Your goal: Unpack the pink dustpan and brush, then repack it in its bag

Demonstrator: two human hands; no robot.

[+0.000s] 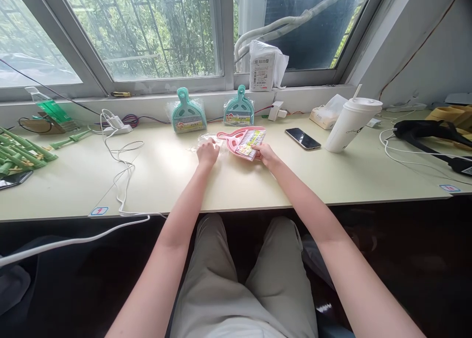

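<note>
The pink dustpan (234, 140) is shown at the middle of the desk (147, 193), between the two hands and slightly beyond them. Its long axis is directed roughly left to right, with the handle turned left and the wide end right. The right near part of the wide end is gripped between the thumb and fingers of the right hand (268, 156). The left hand (208, 152) is curled and placed nearer the handle, beside the clear wrapper (202, 140); whether the wrapper is pinched cannot be told. Two green dustpans (188, 117) (239, 107) are seen on the far side; the phone (302, 138) is laid to the right.
</note>
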